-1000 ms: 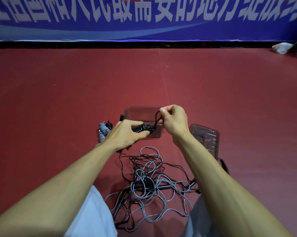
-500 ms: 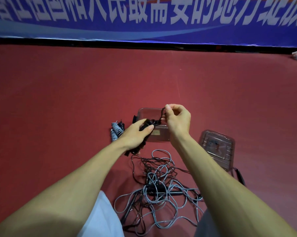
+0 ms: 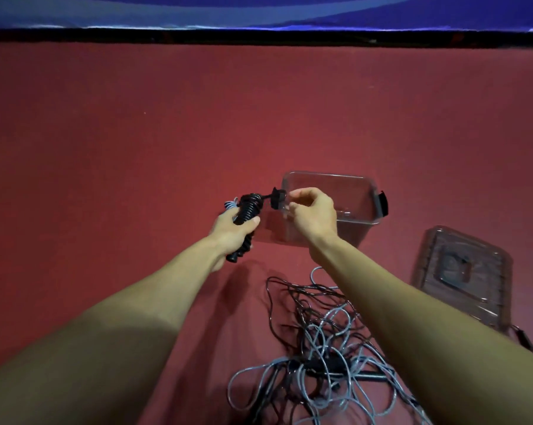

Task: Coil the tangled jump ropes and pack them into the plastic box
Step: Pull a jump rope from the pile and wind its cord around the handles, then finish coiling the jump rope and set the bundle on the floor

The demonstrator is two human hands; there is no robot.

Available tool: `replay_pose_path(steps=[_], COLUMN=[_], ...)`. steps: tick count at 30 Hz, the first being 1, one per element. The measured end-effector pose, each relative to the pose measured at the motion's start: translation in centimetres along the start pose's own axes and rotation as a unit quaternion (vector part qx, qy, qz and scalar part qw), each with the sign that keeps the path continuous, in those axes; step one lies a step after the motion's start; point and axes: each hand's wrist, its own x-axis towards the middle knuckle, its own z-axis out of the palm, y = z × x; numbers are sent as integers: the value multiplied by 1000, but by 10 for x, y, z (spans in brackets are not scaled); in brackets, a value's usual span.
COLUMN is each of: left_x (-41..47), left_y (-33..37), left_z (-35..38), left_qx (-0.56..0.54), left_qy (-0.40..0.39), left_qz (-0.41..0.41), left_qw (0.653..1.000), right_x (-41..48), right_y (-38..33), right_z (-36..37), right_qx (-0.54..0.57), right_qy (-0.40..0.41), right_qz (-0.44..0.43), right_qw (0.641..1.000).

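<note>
My left hand (image 3: 231,230) grips a black jump rope (image 3: 249,210) wound into a tight bundle, held upright just left of the clear plastic box (image 3: 329,178). A short black strand runs from the bundle's top toward my right hand (image 3: 312,214). That hand hovers over the box's near left corner with its fingers curled, pinching the strand's end beside the box's black latch (image 3: 279,198). A grey-white coiled rope (image 3: 230,205) peeks out behind my left hand. A tangle of black and grey ropes (image 3: 320,348) lies on the floor between my forearms.
The box's clear lid (image 3: 464,271) lies flat on the red floor to the right of the box. A black rope handle (image 3: 524,340) shows past my right forearm. A dark baseboard and blue banner (image 3: 259,13) close off the far edge.
The bundle in my left hand has moved left of the box and turned more upright. The strand between my hands is shorter. My view has shifted left, so the box sits further right.
</note>
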Motion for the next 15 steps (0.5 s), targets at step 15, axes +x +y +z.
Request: replay_pose_path(steps=[15], left_x=[150], left_y=[-97], left_z=[-11], left_qx=[-21], left_qy=[145], left_qz=[-110], left_qw=[983], right_x=[90], right_y=[111], right_z=[67], right_qx=[-37], right_qy=[-179], right_qz=[71], right_qw=[981])
